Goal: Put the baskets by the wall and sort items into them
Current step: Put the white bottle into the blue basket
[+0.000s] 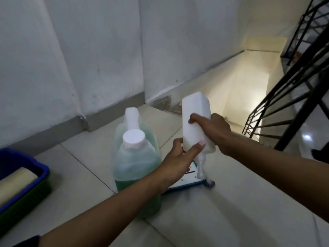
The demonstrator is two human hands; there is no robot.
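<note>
I'm mid-sort, I think: my right hand (211, 130) and left hand (179, 157) both grip 1 white bottle (195, 122), held upside down above the floor, nozzle down. Next it needs carrying left to the baskets (26, 189) by the wall (53, 68); the blue one, nested in a green one, holds a pale roll (16, 180). The jug (135, 168) holds green liquid.

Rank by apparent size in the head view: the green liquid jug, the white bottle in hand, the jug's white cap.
1. green liquid jug
2. white bottle, nearer the camera, so the true gap is unsure
3. white cap
</note>
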